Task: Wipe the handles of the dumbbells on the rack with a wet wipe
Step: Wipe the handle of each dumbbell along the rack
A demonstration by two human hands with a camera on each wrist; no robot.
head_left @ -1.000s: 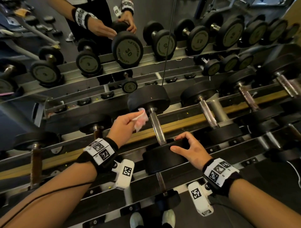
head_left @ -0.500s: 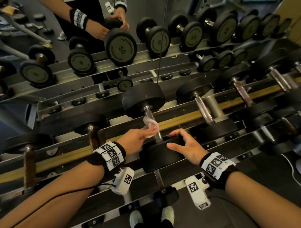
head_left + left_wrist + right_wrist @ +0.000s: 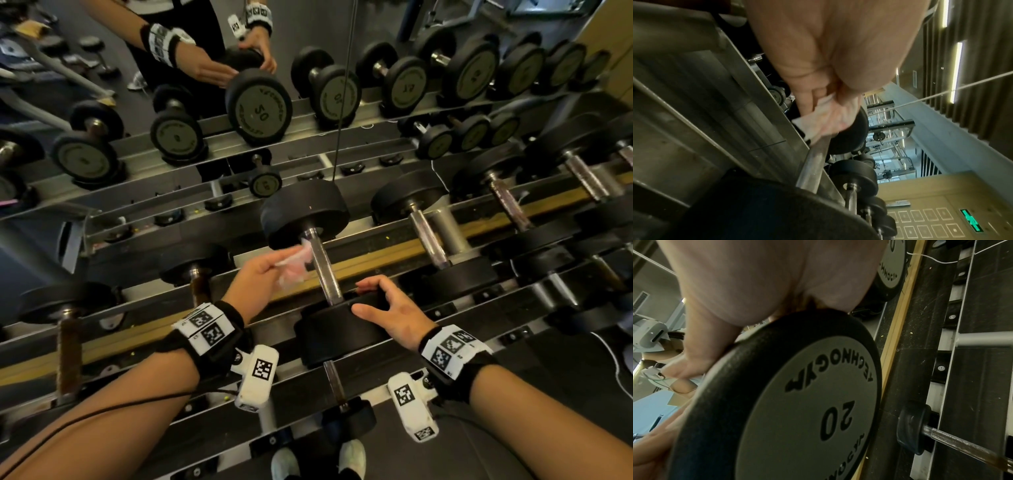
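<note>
Head view: dumbbell rack (image 3: pixel 383 253) spans the frame, several tiers, mirror (image 3: pixel 308 68) behind its far edge reflecting the top row and the person's arms. Top tier holds a row of black dumbbells lying across the rails, heads at the near and far edges. Centre one, the 20 dumbbell (image 3: pixel 339 329), marked "20" on the near end plate in the right wrist view (image 3: pixel 807 410), is the one being worked. Its chrome handle (image 3: pixel 323 267) runs from the near head up to the far head. Right hand (image 3: pixel 394 311) rests on top of the near head, fingers spread and draped over the rim, thumb on the side toward the handle. Left hand (image 3: pixel 257 274) sits just left of the handle, fingers and thumb pinched together on a wet wipe (image 3: pixel 294 263). Wipe is crumpled, pinkish-white, blurred; its free end meets the handle's far part near the far head. Left wrist view confirms wipe (image 3: pixel 826 120) clamped in the fingertips, against the bar.
</note>
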